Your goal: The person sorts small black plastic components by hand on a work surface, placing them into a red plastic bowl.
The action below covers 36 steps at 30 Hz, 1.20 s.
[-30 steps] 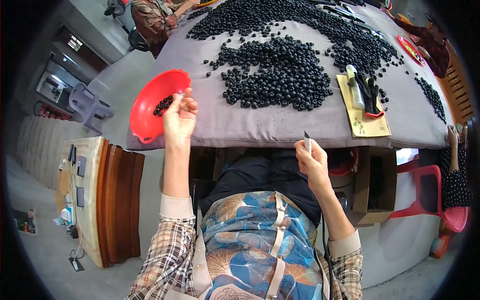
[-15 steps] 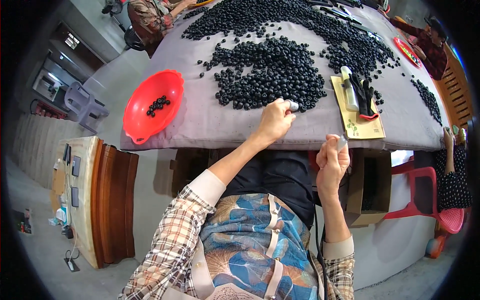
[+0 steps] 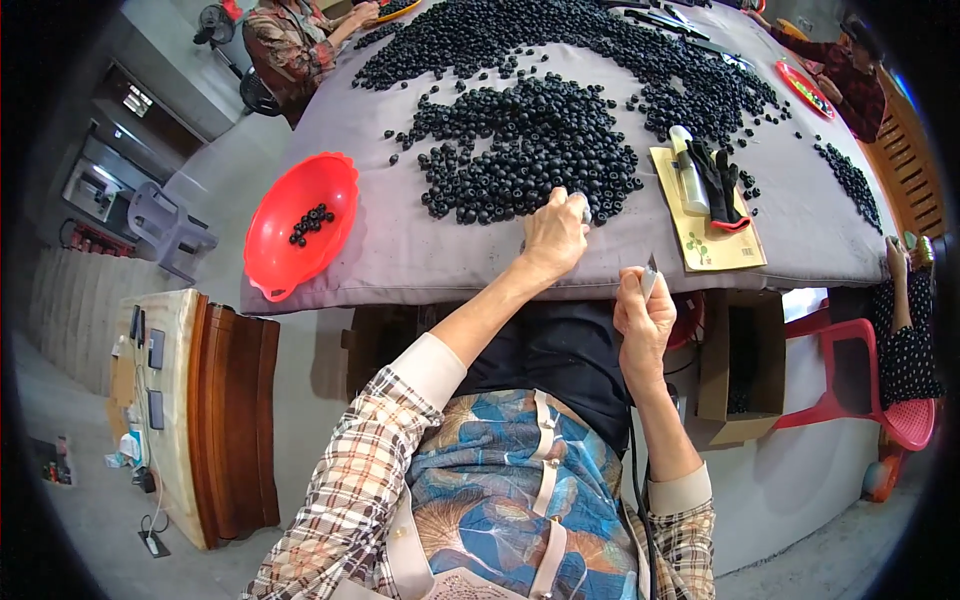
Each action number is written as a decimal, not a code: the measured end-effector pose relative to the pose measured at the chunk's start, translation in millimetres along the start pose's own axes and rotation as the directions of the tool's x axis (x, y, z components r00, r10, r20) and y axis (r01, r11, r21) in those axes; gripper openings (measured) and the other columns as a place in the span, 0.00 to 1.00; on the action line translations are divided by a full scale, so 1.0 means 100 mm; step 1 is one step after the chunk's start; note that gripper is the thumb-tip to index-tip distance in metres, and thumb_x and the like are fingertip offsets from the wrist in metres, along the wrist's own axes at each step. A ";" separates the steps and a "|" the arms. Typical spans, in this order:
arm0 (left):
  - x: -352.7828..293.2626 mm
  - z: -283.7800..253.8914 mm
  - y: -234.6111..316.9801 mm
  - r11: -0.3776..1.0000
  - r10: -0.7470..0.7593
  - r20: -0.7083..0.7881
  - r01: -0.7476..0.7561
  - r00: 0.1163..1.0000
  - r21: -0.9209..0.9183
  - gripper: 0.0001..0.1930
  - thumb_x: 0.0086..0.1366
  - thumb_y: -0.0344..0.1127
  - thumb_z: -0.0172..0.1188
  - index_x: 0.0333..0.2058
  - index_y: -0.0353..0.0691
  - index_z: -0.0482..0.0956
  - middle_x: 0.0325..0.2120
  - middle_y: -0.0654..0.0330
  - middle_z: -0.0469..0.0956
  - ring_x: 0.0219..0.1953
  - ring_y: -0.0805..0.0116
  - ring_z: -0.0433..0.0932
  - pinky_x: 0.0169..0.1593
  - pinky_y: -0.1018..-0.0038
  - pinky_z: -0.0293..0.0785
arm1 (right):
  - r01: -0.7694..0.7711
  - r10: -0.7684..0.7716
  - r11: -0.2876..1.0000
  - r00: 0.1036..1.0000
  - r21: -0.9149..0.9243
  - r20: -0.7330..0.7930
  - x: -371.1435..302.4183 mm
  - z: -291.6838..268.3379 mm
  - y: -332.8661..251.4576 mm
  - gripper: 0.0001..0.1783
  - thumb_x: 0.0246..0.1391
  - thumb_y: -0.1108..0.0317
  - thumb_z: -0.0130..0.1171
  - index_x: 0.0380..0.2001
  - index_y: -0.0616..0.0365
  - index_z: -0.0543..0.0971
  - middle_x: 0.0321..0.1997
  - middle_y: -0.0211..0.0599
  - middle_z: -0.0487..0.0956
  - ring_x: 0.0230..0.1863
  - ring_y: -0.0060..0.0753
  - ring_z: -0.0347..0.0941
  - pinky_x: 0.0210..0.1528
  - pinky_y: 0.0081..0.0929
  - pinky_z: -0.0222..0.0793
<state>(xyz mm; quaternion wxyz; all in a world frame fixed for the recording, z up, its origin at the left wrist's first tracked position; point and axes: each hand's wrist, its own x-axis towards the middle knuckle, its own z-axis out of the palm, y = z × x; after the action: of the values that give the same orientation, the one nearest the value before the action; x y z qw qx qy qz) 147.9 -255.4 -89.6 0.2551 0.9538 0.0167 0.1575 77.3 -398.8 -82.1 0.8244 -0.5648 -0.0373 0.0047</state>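
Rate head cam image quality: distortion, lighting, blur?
Head view: strong fisheye, the table edge bows and the corners vignette black; soft even light with faint shadows; a bright patch under the table at right; left hand and right hand sharp, with no motion blur.

**What you can't really make out here**

The left hand point(image 3: 553, 235) is curled at the near edge of the pile of small black round pieces point(image 3: 530, 150), so whatever its fingertips pinch is hidden; something pale peeks out, too small to name. The right hand point(image 3: 643, 318) grips a thin blade point(image 3: 651, 272), only its tip showing, handle buried in the fist. Each black piece is too tiny to identify. The far end of the grey-covered table point(image 3: 420, 250) runs off the top edge. The people at far left point(image 3: 300, 40) and far right point(image 3: 860, 70) are cut off by the rim. The cardboard box point(image 3: 738, 360) under the table hides its contents in shadow.
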 end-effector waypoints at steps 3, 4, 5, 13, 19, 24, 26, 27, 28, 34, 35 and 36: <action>-0.03 0.00 -0.05 0.995 0.071 -0.007 -0.071 0.997 -0.067 0.09 0.46 0.30 0.62 0.27 0.37 0.72 0.30 0.52 0.71 0.32 0.51 0.75 0.34 0.61 0.71 | -0.010 0.010 0.999 1.000 -0.035 0.012 -0.02 0.00 0.02 0.08 0.54 0.63 0.53 0.29 0.56 0.72 0.16 0.18 0.62 0.14 0.08 0.50 0.15 0.09 0.44; -0.01 -0.01 -0.06 0.989 0.095 -0.018 -0.096 0.995 -0.112 0.09 0.46 0.29 0.62 0.26 0.36 0.72 0.29 0.52 0.71 0.32 0.50 0.74 0.35 0.61 0.71 | 0.019 -0.018 0.998 1.000 -0.067 0.004 -0.02 -0.01 0.01 0.08 0.55 0.64 0.53 0.28 0.56 0.72 0.17 0.17 0.63 0.16 0.07 0.51 0.16 0.09 0.45; 0.00 -0.02 -0.07 0.982 0.080 -0.015 -0.082 0.997 -0.169 0.11 0.44 0.30 0.63 0.25 0.35 0.71 0.28 0.52 0.71 0.32 0.51 0.74 0.35 0.62 0.71 | 0.046 -0.046 0.994 0.999 -0.098 -0.003 -0.03 -0.01 0.00 0.07 0.55 0.65 0.52 0.28 0.57 0.72 0.18 0.17 0.63 0.18 0.07 0.52 0.18 0.09 0.47; -0.03 -0.04 -0.08 0.973 -0.001 -0.018 -0.003 1.000 -0.230 0.14 0.42 0.33 0.65 0.30 0.40 0.75 0.31 0.54 0.72 0.34 0.54 0.74 0.36 0.63 0.70 | 0.197 -0.201 0.929 0.979 -0.313 0.019 -0.02 -0.01 0.08 0.06 0.54 0.69 0.54 0.27 0.59 0.71 0.20 0.18 0.63 0.23 0.10 0.53 0.23 0.11 0.50; 0.07 -0.08 -0.05 0.994 0.000 0.080 0.008 0.997 -0.109 0.13 0.45 0.34 0.64 0.32 0.40 0.75 0.33 0.53 0.72 0.33 0.53 0.75 0.37 0.60 0.70 | 0.261 -0.239 0.886 0.965 -0.383 0.104 -0.05 0.03 0.13 0.05 0.53 0.70 0.54 0.26 0.59 0.71 0.18 0.17 0.61 0.21 0.10 0.51 0.21 0.12 0.49; -0.09 0.01 -0.15 0.980 0.198 -0.018 -0.199 0.980 -0.028 0.09 0.50 0.29 0.59 0.29 0.35 0.69 0.29 0.48 0.69 0.30 0.48 0.73 0.31 0.59 0.70 | 0.264 -0.247 0.889 0.964 -0.375 0.094 -0.04 0.07 0.10 0.05 0.52 0.71 0.54 0.26 0.59 0.71 0.17 0.17 0.61 0.20 0.09 0.51 0.21 0.11 0.49; -0.14 -0.02 -0.18 0.964 0.261 -0.030 -0.262 0.965 -0.039 0.07 0.52 0.27 0.56 0.28 0.33 0.67 0.29 0.47 0.68 0.29 0.47 0.73 0.31 0.59 0.70 | 0.253 -0.237 0.897 0.968 -0.363 0.088 -0.04 0.06 0.11 0.05 0.52 0.72 0.54 0.25 0.60 0.71 0.16 0.17 0.61 0.20 0.09 0.51 0.20 0.11 0.49; -0.16 -0.04 -0.20 0.955 0.293 -0.032 -0.294 0.956 -0.034 0.07 0.52 0.26 0.55 0.28 0.33 0.68 0.29 0.47 0.68 0.29 0.47 0.73 0.31 0.59 0.70 | 0.259 -0.235 0.886 0.966 -0.386 0.107 -0.03 0.05 0.12 0.05 0.52 0.72 0.54 0.25 0.60 0.71 0.16 0.17 0.61 0.20 0.10 0.51 0.20 0.12 0.49; -0.17 -0.06 -0.23 0.946 0.322 -0.036 -0.324 0.946 -0.028 0.06 0.52 0.26 0.55 0.29 0.32 0.68 0.28 0.48 0.68 0.29 0.47 0.73 0.31 0.59 0.70 | 0.266 -0.233 0.873 0.964 -0.408 0.129 -0.03 0.05 0.13 0.05 0.52 0.72 0.54 0.25 0.60 0.71 0.16 0.17 0.61 0.20 0.10 0.51 0.20 0.12 0.49; -0.16 -0.18 -0.36 0.810 0.558 -0.270 -0.586 0.784 -0.026 0.08 0.57 0.26 0.49 0.37 0.32 0.71 0.26 0.52 0.71 0.24 0.58 0.73 0.26 0.68 0.70 | 0.264 -0.215 0.866 0.963 -0.425 0.160 -0.05 0.04 0.17 0.05 0.52 0.72 0.54 0.26 0.60 0.71 0.16 0.18 0.61 0.20 0.10 0.52 0.20 0.13 0.50; -0.20 -0.23 -0.37 0.810 0.558 -0.268 -0.586 0.785 -0.030 0.08 0.57 0.26 0.49 0.37 0.32 0.71 0.26 0.52 0.71 0.24 0.58 0.73 0.26 0.68 0.70 | 0.261 -0.213 0.866 0.964 -0.427 0.157 -0.04 0.04 0.17 0.05 0.52 0.72 0.54 0.26 0.60 0.71 0.16 0.18 0.61 0.20 0.10 0.52 0.20 0.13 0.50; -0.29 -0.29 -0.38 0.790 0.187 -0.069 -0.192 0.980 -0.582 0.09 0.60 0.27 0.47 0.38 0.32 0.71 0.25 0.55 0.72 0.21 0.67 0.71 0.24 0.75 0.68 | 0.238 -0.185 0.872 0.969 -0.428 0.161 -0.03 0.05 0.16 0.04 0.52 0.72 0.54 0.26 0.60 0.71 0.16 0.18 0.61 0.20 0.10 0.52 0.21 0.13 0.50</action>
<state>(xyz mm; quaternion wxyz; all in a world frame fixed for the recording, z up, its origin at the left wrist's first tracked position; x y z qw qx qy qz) 113.8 -211.8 -93.1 0.5192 0.8250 -0.1274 0.1834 74.5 -388.7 -95.5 0.6657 -0.7291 -0.1464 -0.0615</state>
